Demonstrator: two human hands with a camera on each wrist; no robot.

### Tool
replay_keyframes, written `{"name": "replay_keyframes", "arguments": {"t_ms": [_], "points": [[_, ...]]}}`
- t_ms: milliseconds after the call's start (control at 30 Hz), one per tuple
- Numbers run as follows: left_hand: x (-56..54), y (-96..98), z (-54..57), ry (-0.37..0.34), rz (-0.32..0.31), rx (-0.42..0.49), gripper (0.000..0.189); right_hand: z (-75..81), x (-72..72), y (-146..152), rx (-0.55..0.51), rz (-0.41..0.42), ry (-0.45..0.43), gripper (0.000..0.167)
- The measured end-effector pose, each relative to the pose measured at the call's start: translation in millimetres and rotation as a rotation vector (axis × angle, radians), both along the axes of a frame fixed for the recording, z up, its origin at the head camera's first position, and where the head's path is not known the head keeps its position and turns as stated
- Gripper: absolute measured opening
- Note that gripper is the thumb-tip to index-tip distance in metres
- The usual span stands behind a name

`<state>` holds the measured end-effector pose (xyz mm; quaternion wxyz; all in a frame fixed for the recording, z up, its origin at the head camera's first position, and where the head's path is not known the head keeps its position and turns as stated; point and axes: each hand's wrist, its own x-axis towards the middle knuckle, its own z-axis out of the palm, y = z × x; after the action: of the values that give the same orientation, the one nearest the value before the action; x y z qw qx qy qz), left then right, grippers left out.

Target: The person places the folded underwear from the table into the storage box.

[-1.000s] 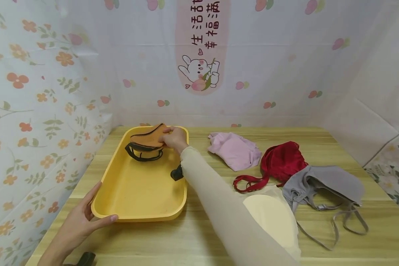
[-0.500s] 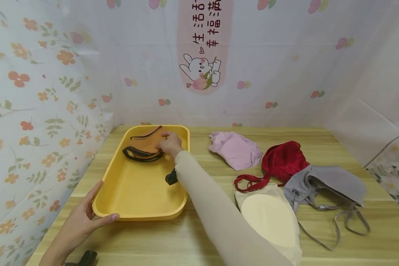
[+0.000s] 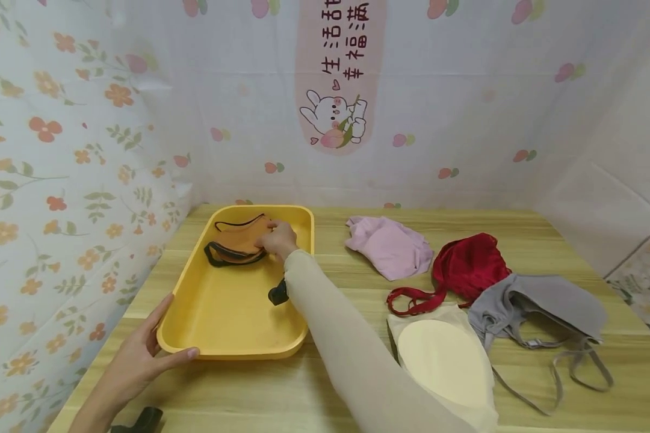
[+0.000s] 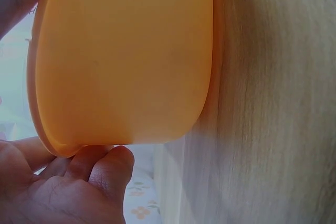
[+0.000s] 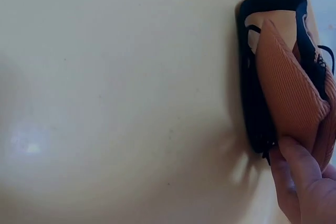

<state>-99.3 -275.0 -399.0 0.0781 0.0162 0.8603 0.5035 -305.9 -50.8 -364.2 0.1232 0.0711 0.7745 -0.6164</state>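
A folded orange ribbed bra [image 3: 244, 236] with black straps lies at the far end of the yellow tub [image 3: 168, 328]. My right hand [image 3: 279, 238] pinches its right side between thumb and fingers. The right wrist view shows the ribbed bra [image 5: 289, 85] close up, and the hand [image 5: 304, 182] at its lower end. My left hand [image 3: 141, 358] holds the tub's near left corner, thumb along the near rim and fingers at the left side. In the left wrist view, its fingers [image 4: 113, 169] are against the tub wall [image 4: 126, 66].
Right of the tub, a pink cloth garment [image 3: 390, 246], a red garment [image 3: 468, 267] with a strap, a grey bra [image 3: 552, 304] with loose straps and a cream garment [image 3: 444, 361] lie on the wooden table [image 3: 260, 397]. Patterned cloth walls [image 3: 238, 138] stand behind and at the sides.
My right hand has lowered the orange bra further onto the tub's floor, moving slightly toward me. The left hand keeps its place on the corner. The view has shifted a little.
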Motion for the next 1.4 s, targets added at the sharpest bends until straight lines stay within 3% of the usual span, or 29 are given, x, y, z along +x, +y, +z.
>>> {"name": "replay_keyframes", "arguments": {"t_ms": [600,967,1167,1400], "points": [[1.2,-0.6,2.2,0.014,-0.011,-0.037,0.108,-7.6,-0.9,-9.5,-0.002,0.063,0.002,0.078],[1.2,2.7,1.8,0.019,-0.015,-0.019,0.107,-7.1,3.1,-7.1,0.034,0.102,0.047,0.077],[0.7,3.9,1.7,0.002,-0.010,-0.021,0.108,-0.4,1.3,-1.8,0.023,0.114,0.054,0.076],[1.9,1.5,-0.6,-0.006,-0.007,-0.050,0.107,18.2,-1.4,1.0,0.052,0.103,0.055,0.068]]}}
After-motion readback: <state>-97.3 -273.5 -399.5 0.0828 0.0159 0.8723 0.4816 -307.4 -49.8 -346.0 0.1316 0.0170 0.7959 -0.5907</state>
